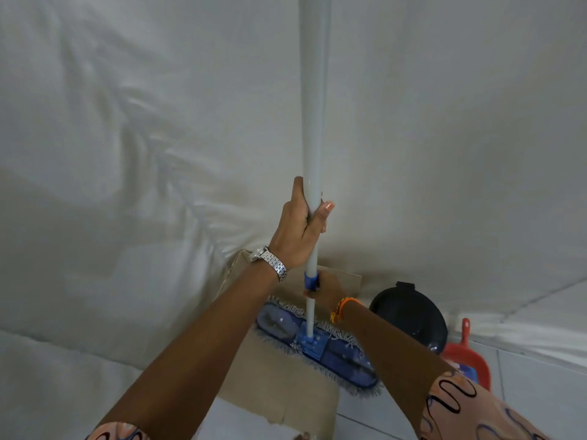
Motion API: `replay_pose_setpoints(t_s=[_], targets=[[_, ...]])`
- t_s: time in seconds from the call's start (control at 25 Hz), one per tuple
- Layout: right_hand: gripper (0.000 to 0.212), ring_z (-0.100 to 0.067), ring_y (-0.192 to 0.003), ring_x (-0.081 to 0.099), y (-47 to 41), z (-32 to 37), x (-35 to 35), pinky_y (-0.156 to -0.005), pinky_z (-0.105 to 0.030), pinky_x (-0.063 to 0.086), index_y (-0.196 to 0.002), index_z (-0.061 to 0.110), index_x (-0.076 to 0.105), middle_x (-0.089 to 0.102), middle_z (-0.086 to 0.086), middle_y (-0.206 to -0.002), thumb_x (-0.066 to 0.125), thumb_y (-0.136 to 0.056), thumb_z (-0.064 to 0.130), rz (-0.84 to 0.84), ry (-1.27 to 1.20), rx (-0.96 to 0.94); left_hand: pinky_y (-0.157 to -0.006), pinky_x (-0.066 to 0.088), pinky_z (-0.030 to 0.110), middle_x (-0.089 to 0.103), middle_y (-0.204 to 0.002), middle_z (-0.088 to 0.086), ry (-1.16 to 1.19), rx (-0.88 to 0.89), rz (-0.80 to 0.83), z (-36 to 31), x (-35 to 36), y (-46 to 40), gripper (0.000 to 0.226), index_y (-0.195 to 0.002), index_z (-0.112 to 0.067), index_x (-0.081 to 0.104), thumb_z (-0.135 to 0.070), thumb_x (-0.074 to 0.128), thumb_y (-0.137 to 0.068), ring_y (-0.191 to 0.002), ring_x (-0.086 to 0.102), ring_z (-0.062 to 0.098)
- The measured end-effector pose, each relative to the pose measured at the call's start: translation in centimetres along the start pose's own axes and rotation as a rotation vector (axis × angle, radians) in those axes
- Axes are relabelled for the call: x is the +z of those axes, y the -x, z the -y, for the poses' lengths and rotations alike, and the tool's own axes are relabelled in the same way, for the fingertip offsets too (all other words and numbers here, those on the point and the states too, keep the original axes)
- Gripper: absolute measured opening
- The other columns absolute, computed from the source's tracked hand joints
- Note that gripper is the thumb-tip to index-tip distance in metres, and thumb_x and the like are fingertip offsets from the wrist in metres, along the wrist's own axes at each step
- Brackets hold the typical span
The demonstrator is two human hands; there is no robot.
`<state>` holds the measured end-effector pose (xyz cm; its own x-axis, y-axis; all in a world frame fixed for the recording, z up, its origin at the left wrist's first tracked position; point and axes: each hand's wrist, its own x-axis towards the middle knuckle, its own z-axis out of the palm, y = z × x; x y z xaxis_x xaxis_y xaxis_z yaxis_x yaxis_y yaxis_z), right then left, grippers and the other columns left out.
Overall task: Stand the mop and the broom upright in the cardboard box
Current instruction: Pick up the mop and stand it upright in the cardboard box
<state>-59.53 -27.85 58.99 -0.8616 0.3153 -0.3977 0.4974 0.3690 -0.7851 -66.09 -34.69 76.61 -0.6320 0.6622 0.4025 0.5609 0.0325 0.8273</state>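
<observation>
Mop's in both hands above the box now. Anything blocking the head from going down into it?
Nothing visible lies between them. The mop head hangs over the cardboard box, but it sits crosswise and its right end overhangs the box's right edge, so it may catch there.

The mop handle runs out of the top edge, so its upper end cannot be seen. The left hand closes its grip around the handle, covering that stretch of it. Below that grip, the right hand is mostly hidden behind the handle and its blue collar, so how its fingers close cannot be told. The cardboard box is largely covered by both forearms and the mop head; its inside and far walls stay unseen. Right of the lower grip, a red dustpan is partly hidden by the patterned sleeve, and a black round object beside it is too indistinct to identify.
</observation>
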Motion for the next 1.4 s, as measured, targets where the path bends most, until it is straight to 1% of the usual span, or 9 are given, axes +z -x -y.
replay_pose_setpoints(t_s=[0.08,0.16,0.36,0.56,0.68,0.84,0.96,1.04,1.4], targets=[[0.042,-0.038,-0.108,0.059,-2.3,0.4,1.5,-0.087,-0.037,0.044,-0.128,0.001,0.052,0.064,-0.023,-0.119,0.064,-0.089,0.012,-0.033,-0.026,0.016,-0.058,0.059,0.038,0.059,-0.067,-0.01,0.032,-0.008,0.015,3.0,-1.0,-0.5,0.033,-0.109,-0.012,0.042,-0.041,0.053,-0.097,-0.054,0.06,0.008],[0.041,-0.037,-0.11,0.059,-4.1,0.8,2.7,-0.086,-0.034,0.043,-0.128,0.001,0.052,0.064,-0.022,-0.12,0.063,-0.089,0.009,-0.07,-0.06,0.055,-0.059,0.059,0.042,0.06,-0.07,-0.011,0.048,-0.014,0.035,5.3,-1.8,-0.9,0.031,-0.109,-0.014,0.043,-0.04,0.054,-0.098,-0.056,0.06,0.009],[0.032,-0.039,-0.106,0.06,-8.8,0.9,4.8,-0.084,-0.036,0.044,-0.121,-0.002,0.056,0.065,-0.025,-0.115,0.061,-0.089,0.006,-0.114,-0.078,0.121,-0.057,0.059,0.035,0.062,-0.073,-0.028,0.015,-0.008,0.041,9.8,-2.7,-2.1,0.033,-0.11,-0.016,0.039,-0.043,0.053,-0.097,-0.058,0.062,0.007],[0.033,-0.037,-0.103,0.058,-12.2,-0.6,6.2,-0.08,-0.031,0.038,-0.121,-0.001,0.057,0.065,-0.025,-0.115,0.057,-0.088,0.0,-0.143,-0.073,0.134,-0.054,0.055,0.02,0.06,-0.071,-0.011,0.029,-0.03,-0.058,14.3,-2.1,-2.1,0.032,-0.11,-0.018,0.038,-0.041,0.056,-0.096,-0.059,0.065,0.012],[0.035,-0.039,-0.1,0.057,-13.7,-1.6,7.1,-0.078,-0.036,0.04,-0.124,0.001,0.055,0.064,-0.028,-0.115,0.053,-0.089,0.0,-0.116,-0.076,0.156,-0.057,0.052,0.013,0.06,-0.075,-0.006,0.016,-0.013,-0.073,16.5,-1.3,-2.0,0.031,-0.109,-0.023,0.035,-0.042,0.056,-0.096,-0.063,0.066,0.008],[0.041,-0.037,-0.112,0.057,-14.8,-2.9,7.6,-0.085,-0.031,0.042,-0.131,0.003,0.052,0.063,-0.023,-0.124,0.056,-0.091,0.003,-0.105,-0.087,0.197,-0.056,0.058,0.029,0.06,-0.078,-0.008,0.026,-0.037,0.008,17.9,-0.7,-2.7,0.036,-0.111,-0.019,0.036,-0.044,0.057,-0.094,-0.064,0.065,0.021],[0.042,-0.036,-0.116,0.057,-16.0,-3.4,7.1,-0.1,-0.04,0.047,-0.133,0.003,0.051,0.062,-0.02,-0.127,0.058,-0.092,0.005,-0.116,-0.1,0.206,-0.057,0.055,0.017,0.06,-0.077,-0.011,0.038,-0.038,0.05,18.8,-0.2,-4.3,0.038,-0.113,-0.016,0.037,-0.043,0.057,-0.095,-0.062,0.065,0.008],[0.038,-0.036,-0.117,0.057,-16.7,-3.5,6.5,-0.104,-0.046,0.046,-0.129,0.001,0.054,0.063,-0.02,-0.126,0.058,-0.091,0.003,-0.129,-0.108,0.215,-0.059,0.052,0.012,0.059,-0.075,-0.011,0.032,-0.029,0.07,19.1,0.0,-5.5,0.035,-0.114,-0.015,0.037,-0.038,0.058,-0.097,-0.061,0.063,0.002],[0.037,-0.037,-0.116,0.057,-17.8,-5.2,5.3,-0.103,-0.046,0.047,-0.128,-0.001,0.053,0.062,-0.021,-0.127,0.057,-0.092,0.005,-0.131,-0.152,0.273,-0.058,0.058,0.023,0.057,-0.073,-0.013,0.046,-0.028,0.141,19.3,2.4,-7.6,0.03,-0.114,-0.019,0.035,-0.028,0.06,-0.101,-0.058,0.061,0.001]])
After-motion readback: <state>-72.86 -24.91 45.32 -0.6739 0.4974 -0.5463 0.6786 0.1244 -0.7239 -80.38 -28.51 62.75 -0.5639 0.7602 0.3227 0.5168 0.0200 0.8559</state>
